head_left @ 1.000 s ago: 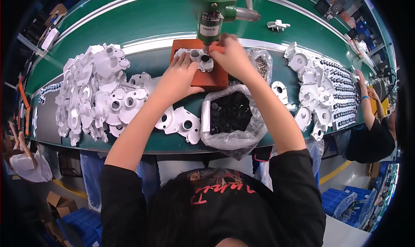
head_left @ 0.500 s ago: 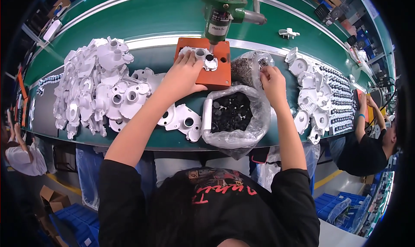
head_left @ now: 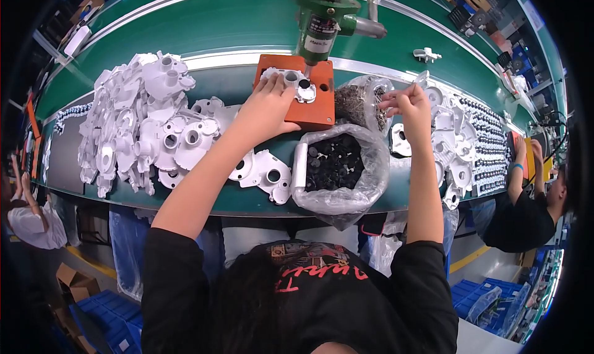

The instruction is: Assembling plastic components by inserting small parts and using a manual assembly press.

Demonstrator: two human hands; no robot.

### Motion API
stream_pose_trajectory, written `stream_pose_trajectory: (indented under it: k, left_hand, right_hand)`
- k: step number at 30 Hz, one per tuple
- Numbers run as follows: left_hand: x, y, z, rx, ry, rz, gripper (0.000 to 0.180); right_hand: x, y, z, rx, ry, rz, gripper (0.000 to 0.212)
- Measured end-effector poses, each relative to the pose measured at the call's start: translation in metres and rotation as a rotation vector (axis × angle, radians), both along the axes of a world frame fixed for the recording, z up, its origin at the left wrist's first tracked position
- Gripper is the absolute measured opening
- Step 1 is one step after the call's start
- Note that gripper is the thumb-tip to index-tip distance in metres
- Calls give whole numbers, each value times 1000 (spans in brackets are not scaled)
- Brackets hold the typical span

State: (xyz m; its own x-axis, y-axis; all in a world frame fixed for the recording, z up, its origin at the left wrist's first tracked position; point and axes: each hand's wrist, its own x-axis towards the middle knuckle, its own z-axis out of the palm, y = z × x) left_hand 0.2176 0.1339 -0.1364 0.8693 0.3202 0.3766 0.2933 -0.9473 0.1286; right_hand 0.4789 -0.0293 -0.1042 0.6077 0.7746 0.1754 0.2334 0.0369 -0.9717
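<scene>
On the orange fixture block [head_left: 318, 111] lies a white plastic housing [head_left: 304, 94] with a round grey tube and a black round piece in it. My left hand [head_left: 272, 103] rests over the housing's left part, fingers bent onto it and thumb down by the block's front edge. A green press [head_left: 317, 35] stands above, its rod close over the black piece. Raised beside a clear bag of thin metal pieces [head_left: 351, 100] is my right hand [head_left: 408, 103], fingertips drawn together near the bag's mouth. Anything between them is too small to make out.
An open clear bag of black round parts [head_left: 334, 165] sits in front of the block. White housings are heaped at left [head_left: 133, 119] and lie in a row at right [head_left: 455, 143]. Rows of small dark parts [head_left: 489, 137] lie beyond. A co-worker [head_left: 526, 199] works at right.
My right hand has risen out of the mouth of the metal-piece bag and moved right. The left hand stays on the housing. The whole view has shifted slightly.
</scene>
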Motion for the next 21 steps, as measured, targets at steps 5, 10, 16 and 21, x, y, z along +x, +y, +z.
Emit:
stream_pose_trajectory:
  k: [5,10,16,21]
  left_hand:
    - [-1,1,1,-3,23,14,76]
    - [0,0,-1,4,31,21,81]
    - [2,-1,0,9,24,22,84]
    - [0,0,-1,1,11,27,80]
  right_hand:
    - [-31,32,10,-13,9,214,11]
    - [-63,73,-1,-170,-293,303,17]
    - [-56,101,-29,-53,-535,318,20]
    - [-64,107,-29,-95,-266,314,16]
